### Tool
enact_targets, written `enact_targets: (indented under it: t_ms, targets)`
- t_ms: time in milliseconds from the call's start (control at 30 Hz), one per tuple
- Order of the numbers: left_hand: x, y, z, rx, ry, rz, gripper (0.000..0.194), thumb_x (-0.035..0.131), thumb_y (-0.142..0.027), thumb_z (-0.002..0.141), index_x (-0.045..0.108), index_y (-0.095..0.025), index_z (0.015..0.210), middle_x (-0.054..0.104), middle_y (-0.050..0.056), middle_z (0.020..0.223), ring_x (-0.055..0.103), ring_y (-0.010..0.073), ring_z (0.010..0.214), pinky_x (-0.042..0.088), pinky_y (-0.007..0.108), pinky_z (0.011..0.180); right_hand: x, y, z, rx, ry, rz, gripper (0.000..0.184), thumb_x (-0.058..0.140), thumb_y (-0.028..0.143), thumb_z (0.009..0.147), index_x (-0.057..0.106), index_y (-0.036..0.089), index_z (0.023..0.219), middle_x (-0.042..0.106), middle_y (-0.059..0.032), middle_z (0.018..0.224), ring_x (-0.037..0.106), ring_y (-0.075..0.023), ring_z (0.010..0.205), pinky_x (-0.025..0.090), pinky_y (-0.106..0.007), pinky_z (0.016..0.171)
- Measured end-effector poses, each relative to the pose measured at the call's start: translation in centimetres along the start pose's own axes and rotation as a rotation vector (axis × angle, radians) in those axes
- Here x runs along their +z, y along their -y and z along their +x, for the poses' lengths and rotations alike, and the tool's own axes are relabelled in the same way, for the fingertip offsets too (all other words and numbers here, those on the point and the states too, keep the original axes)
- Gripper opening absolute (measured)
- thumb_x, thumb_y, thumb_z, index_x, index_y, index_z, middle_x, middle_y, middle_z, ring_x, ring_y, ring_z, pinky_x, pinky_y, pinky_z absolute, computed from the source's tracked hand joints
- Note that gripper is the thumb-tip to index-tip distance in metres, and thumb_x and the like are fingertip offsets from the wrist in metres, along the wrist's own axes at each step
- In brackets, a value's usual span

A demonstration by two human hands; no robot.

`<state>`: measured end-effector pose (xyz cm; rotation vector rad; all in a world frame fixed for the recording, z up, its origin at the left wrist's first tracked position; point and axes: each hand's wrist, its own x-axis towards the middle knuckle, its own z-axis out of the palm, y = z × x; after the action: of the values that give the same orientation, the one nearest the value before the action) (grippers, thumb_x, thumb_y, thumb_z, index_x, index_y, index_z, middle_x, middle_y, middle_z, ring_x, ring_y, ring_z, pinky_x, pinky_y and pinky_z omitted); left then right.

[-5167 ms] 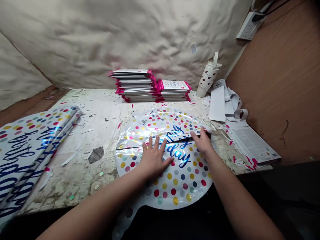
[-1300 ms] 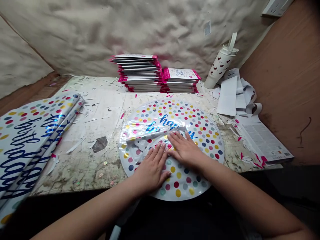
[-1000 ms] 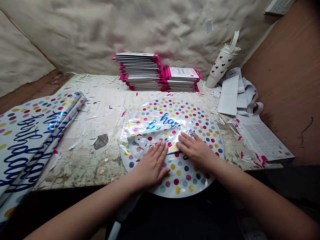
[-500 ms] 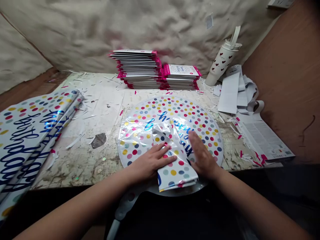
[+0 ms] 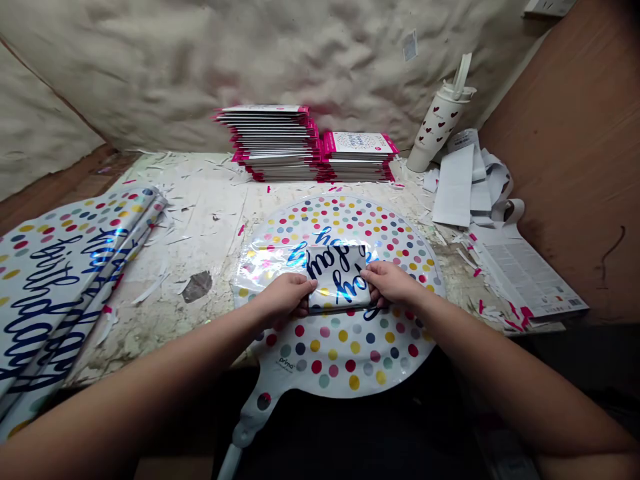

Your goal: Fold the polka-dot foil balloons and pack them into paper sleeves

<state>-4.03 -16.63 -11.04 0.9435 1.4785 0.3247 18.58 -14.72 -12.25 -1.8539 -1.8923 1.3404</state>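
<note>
Between my hands is a folded foil balloon (image 5: 336,279), now a compact rectangle with blue lettering on white. My left hand (image 5: 289,295) pinches its left edge, thumb on top. At its right edge, my right hand (image 5: 391,283) grips it the same way. Beneath lies a flat round foil balloon (image 5: 345,353), white with many-coloured dots and blue writing. Its neck (image 5: 265,393) points down to the left, past the table's front edge, ending in a pale tube (image 5: 231,461).
More dotted foil balloons (image 5: 65,300) lie stacked at left. Pink-edged packs stand in a tall stack (image 5: 275,143) and a shorter stack (image 5: 359,157) at the back. A white tumbler (image 5: 440,123), paper strips (image 5: 455,187) and a printed card (image 5: 533,277) are at right. Paper scraps litter the table (image 5: 200,193).
The folded balloon has been turned and lifted from the lower middle towards the centre. Both hands, earlier spread flat on and beside it, now pinch its two ends.
</note>
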Motion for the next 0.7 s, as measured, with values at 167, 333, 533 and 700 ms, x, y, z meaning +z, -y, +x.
enact_targets:
  t_ms: [167,333,533,700]
  targets:
    - [0.1,-1.2,1.4,-0.087,0.027,-0.050,0.029,0.067,-0.035,0.070,0.048,-0.016,0.059,0.049,-0.003,0.043,0.049,0.0099,0.038,0.045,0.023,0.044,2.0,1.2,-0.4,-0.390,-0.412,-0.460,0.047,0.034,0.039,0.092,0.036,0.020,0.135,0.050,-0.0137,0.130,0.046,-0.0291,0.120,0.039,-0.049,0.095]
    - [-1.9,-0.9,-1.1,-0.034,0.001,-0.198,0.028,0.071,-0.035,0.067,0.059,-0.015,0.083,0.065,0.004,0.073,0.064,0.0145,0.065,0.053,0.025,0.061,4.5,0.5,0.3,-0.484,-0.148,-0.672,0.065,0.024,0.059,0.089,0.019,0.024,0.143,0.014,-0.0058,0.151,0.009,-0.0278,0.138,0.010,-0.056,0.108]
    - [-2.4,-0.5,-2.6,-0.240,0.070,-0.315,0.035,0.072,-0.036,0.066,0.061,-0.015,0.091,0.068,0.010,0.090,0.066,0.0211,0.081,0.055,0.029,0.067,5.0,0.5,0.3,-0.494,-0.153,-0.630,0.069,0.021,0.062,0.087,0.016,0.024,0.144,0.013,-0.0048,0.151,0.005,-0.0250,0.138,0.005,-0.055,0.108]
    - [0.7,-2.3,-0.7,-0.131,0.050,-0.043,0.026,0.074,-0.028,0.061,0.051,-0.016,0.063,0.050,-0.005,0.044,0.048,0.0088,0.037,0.039,0.017,0.034,1.8,-0.5,0.3,-0.538,-0.216,-0.607,0.070,0.019,0.065,0.086,0.019,0.025,0.143,0.012,-0.0035,0.152,0.008,-0.0234,0.138,0.011,-0.049,0.109]
